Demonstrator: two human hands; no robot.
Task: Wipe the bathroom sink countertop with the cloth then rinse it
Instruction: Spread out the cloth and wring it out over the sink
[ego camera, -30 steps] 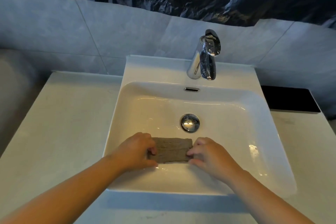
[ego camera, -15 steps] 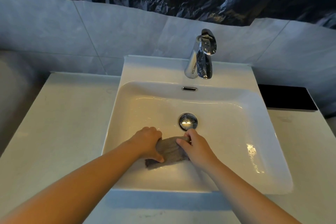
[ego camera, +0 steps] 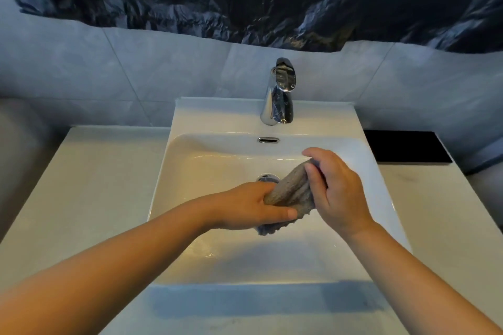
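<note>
Step in hand, as I judge: wringing after rinse. Left hand grips lower end of cloth, right hand grips upper end. Cloth twisted, held over sink, at 4 o'clock of drain. Faucet at 12 o'clock, no water seen. Next move needs opposite twist, drips inside sink.

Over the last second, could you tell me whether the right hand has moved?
Yes. The right hand, gripping the cloth, has gone back toward the faucet and rightward; it is now level with the drain, to its right.
</note>
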